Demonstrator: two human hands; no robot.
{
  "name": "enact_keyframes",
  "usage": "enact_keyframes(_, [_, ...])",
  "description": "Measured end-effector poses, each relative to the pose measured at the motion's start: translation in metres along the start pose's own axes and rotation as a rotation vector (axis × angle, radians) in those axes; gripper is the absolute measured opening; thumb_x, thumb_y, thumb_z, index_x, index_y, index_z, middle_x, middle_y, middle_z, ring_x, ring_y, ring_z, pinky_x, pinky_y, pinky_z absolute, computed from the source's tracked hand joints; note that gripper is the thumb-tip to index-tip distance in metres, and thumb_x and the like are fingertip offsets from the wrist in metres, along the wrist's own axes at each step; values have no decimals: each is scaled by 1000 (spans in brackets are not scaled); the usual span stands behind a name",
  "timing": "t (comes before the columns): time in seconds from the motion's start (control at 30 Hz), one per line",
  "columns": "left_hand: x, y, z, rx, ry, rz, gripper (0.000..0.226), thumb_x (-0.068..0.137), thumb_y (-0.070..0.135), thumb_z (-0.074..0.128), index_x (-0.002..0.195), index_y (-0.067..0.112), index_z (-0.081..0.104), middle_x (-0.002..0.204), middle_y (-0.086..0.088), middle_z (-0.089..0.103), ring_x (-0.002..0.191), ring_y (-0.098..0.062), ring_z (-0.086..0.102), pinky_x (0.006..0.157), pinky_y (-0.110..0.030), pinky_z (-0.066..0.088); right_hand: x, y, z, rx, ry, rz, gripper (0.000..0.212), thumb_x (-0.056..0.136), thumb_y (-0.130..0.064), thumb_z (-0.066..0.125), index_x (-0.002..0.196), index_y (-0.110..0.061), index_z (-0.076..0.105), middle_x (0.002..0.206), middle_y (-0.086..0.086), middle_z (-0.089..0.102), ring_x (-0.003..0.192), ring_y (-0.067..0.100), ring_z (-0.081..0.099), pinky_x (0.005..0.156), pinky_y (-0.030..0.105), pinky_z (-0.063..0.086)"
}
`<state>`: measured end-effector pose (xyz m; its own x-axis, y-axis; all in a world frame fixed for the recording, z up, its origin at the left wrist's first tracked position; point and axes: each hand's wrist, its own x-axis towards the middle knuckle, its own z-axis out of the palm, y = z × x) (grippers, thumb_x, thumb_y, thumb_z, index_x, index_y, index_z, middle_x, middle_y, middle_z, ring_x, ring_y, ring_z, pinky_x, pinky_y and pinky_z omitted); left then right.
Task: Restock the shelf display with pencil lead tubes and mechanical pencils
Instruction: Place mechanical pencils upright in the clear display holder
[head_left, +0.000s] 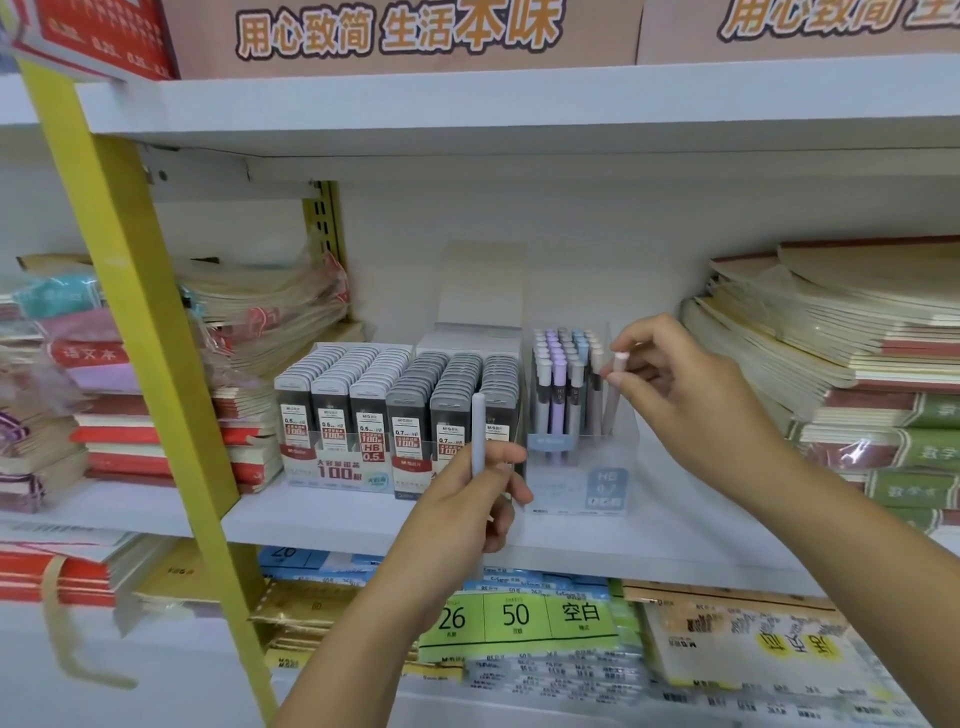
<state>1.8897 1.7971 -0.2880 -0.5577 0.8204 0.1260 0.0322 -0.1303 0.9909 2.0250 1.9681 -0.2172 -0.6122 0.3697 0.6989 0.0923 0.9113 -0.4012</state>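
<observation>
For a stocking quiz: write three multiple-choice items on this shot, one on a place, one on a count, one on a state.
1. Where does the clear pencil box stand, relative to the lead tube trays?
A) to their left
B) on the shelf above
C) to their right

2. How many loose pencils do the left hand and right hand hold in all?
A) one
B) two
C) four

3. How is the pink pencil?
A) upright, pinched near its top, lower end in the box
B) lying flat on the shelf
C) dropped on the floor

Key:
1 C: the box sits right of the trays.
2 B: the left hand grips a pale pencil, and the right hand pinches the pink one.
3 A: it stands upright, with its lower end behind the box's clear wall.
</observation>
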Motion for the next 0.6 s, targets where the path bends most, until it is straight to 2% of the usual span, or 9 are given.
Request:
enact_keyframes(0.13, [0,-1,0,-2,2,5,31,106,18,43,97,30,70,76,6,67,56,-7,50,51,-19,42,0,-2,-2,18,1,5,34,91,-22,63,92,-51,46,94,-18,67,91,-7,61,74,6,47])
enact_keyframes(0.23, [0,-3,0,11,-2,6,28,106,18,43,101,27,69,75,8,67,55,-6,50,51,-18,43,2,-5,-4,66,0,4,31,91,-16,63,92,-44,52,94,-13,65,85,1,64,73,11,50])
enact_keyframes(0.33, [-1,-3,0,26,-12,9,27,106,19,43,102,27,69,75,8,67,55,-5,50,52,-17,43,6,-6,-8,123,-19,26,35,91,-12,63,89,-46,53,92,-8,63,78,2,66,67,7,47])
enact_keyframes(0.43, [-2,-1,-1,38,-17,15,28,106,21,44,101,30,70,76,9,67,56,-5,51,53,-17,44,8,-3,-7,161,-50,56,34,90,-11,64,89,-44,55,87,-11,63,75,1,66,64,8,47])
enact_keyframes(0.53, [-2,0,-1,35,-22,21,27,106,22,44,103,29,69,76,8,67,56,-6,50,53,-17,44,8,5,0,4,-58,58,26,89,-12,65,95,-36,57,86,-14,60,82,2,60,67,12,45])
enact_keyframes(0.6, [-3,1,-1,37,-34,29,25,107,22,44,104,27,69,76,8,66,56,-6,49,52,-18,43,9,7,5,-164,-75,47,21,89,-14,65,102,-30,59,87,-17,56,93,9,53,74,21,40])
